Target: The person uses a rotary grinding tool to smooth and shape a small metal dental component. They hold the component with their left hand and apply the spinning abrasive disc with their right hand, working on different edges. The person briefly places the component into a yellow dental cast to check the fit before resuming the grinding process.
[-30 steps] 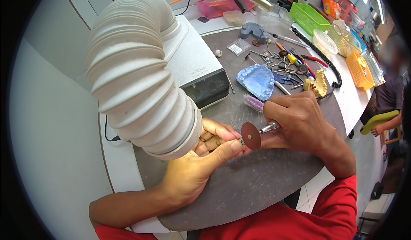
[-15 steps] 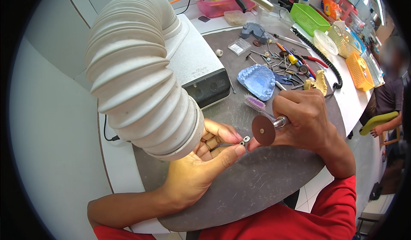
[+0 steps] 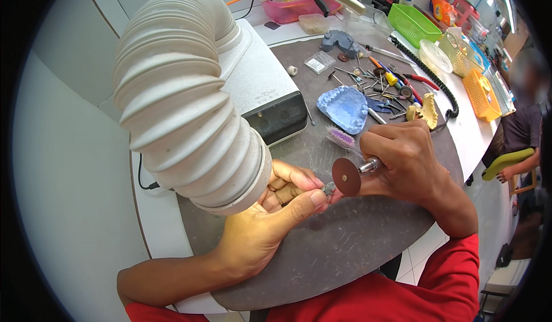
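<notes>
My left hand pinches a small grey metal piece, perhaps a dental casting, between thumb and fingers. My right hand is closed round a rotary handpiece with a silver nose. A thin brown cutting disc is mounted on it, close to the right of the metal piece. A right fingertip lies beside the piece, partly behind the disc. Just beyond my right hand is a toothbrush with purple and white bristles; its clear handle runs behind that hand, and I cannot tell whether the hand holds it.
A ribbed white hose arches over my left hand from a white box. Farther back lie a blue dental cast, a yellow cast and scattered burs. Baskets, including a green one, line the right. Another person sits far right.
The metal piece has turned between my fingers and shows a different face. The disc and handpiece have shifted slightly left, toward the piece. My left hand has barely moved.
</notes>
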A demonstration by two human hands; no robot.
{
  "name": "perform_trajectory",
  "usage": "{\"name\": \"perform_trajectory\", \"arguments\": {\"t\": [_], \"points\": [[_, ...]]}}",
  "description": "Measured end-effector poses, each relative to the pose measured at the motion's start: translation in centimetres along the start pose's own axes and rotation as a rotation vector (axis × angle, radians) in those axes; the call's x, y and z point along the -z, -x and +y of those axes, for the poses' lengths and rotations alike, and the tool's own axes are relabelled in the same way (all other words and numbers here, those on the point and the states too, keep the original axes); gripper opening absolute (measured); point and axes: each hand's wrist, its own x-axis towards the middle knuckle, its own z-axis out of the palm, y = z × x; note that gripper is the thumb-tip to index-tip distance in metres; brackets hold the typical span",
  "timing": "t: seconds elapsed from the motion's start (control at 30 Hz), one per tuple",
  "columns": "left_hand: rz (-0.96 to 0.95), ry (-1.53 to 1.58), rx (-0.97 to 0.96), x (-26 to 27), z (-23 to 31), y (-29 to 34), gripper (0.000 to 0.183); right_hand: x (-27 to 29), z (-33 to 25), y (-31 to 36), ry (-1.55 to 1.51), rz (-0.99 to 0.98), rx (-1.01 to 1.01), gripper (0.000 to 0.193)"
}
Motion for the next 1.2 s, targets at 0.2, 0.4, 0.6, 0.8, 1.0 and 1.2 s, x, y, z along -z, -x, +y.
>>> {"name": "perform_trajectory", "arguments": {"t": [0.2, 0.4, 0.6, 0.8, 1.0, 1.2], "points": [[0.032, -0.028, -0.011, -0.38, 0.03, 0.02, 0.014, -0.11, -0.08, 0.0, -0.004, -0.004, -0.007, 0.052], [0.019, -0.026, -0.028, -0.2, -0.15, 0.0, 0.015, -0.1, -0.06, 0.02, -0.002, -0.014, -0.005, 0.053], [-0.017, 0.016, -0.027, 0.06, -0.16, -0.03, 0.017, -0.25, -0.06, 0.01, -0.003, 0.009, 0.003, 0.054], [-0.034, 0.02, -0.023, 0.18, -0.07, -0.01, 0.019, -0.22, -0.2, -0.1, -0.008, 0.011, 0.012, 0.056], [0.009, -0.039, -0.033, -0.31, 0.01, 0.03, 0.015, -0.16, -0.2, -0.11, -0.007, 0.002, 0.019, 0.057], [0.019, -0.033, -0.005, -0.29, 0.2, -0.01, 0.013, -0.17, -0.13, -0.02, -0.009, 0.016, -0.005, 0.054]]}}
